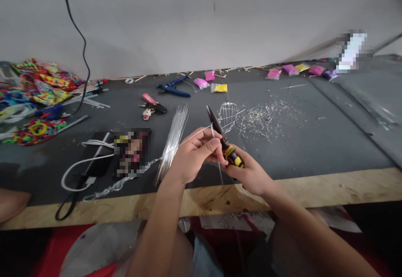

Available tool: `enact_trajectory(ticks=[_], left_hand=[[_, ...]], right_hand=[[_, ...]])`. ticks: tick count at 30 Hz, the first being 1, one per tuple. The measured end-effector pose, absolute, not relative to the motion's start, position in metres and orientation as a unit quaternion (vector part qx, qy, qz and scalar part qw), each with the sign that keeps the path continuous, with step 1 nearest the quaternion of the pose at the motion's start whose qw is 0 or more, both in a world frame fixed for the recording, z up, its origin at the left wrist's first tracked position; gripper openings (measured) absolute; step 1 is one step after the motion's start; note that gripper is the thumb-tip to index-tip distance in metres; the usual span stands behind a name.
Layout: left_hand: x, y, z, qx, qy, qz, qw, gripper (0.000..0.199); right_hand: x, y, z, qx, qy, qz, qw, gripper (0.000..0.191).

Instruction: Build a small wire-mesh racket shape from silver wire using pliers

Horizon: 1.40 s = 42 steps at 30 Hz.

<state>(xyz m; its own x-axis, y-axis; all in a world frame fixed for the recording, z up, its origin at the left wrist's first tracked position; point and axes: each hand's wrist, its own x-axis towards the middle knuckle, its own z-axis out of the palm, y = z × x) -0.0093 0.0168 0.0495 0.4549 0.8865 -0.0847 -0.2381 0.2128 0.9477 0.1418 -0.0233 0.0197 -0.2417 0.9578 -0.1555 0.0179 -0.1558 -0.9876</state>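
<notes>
My left hand (195, 153) is closed in a pinch on a thin metal wire (200, 132), which is bent near the fingertips. Wrapped around the yellow-and-black handles of a pair of pliers (231, 155), my right hand (251, 172) touches the left one. The dark jaws point up and away, right by the bend; whether they grip the wire I cannot tell. Just beyond them stands a small wire cage (228, 117). A bundle of straight wires (173, 141) lies left of my hands. Beside it stretches a twisted length of wire (124, 183).
Wire clippings (273, 120) are scattered at right. Behind are a blue hand tool (174, 89), keys (152, 107) and colourful packets (201, 83). At left lie a white cable (70, 170), a black power bank (97, 155) and bright bags (44, 84). A wooden edge (314, 187) borders the table.
</notes>
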Motion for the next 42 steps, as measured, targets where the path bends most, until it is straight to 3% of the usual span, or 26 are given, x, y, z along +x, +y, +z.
enact_trajectory(ticks=[14,21,31,42], left_hand=[[-0.026,0.029,0.055,0.654,0.467,0.364,0.47,0.017],[-0.027,0.029,0.058,0.69,0.457,0.414,0.38,0.013],[-0.035,0.037,0.054,0.791,0.383,0.449,0.16,0.018],[-0.037,0.038,0.051,0.747,0.401,0.53,-0.023,0.017]], right_hand=[[0.154,-0.024,0.025,-0.43,-0.524,0.629,0.38,0.025],[0.157,-0.025,0.025,-0.426,-0.511,0.648,0.37,0.025],[0.162,-0.026,0.034,-0.402,-0.499,0.684,0.348,0.024],[0.164,-0.027,0.036,-0.377,-0.506,0.712,0.308,0.022]])
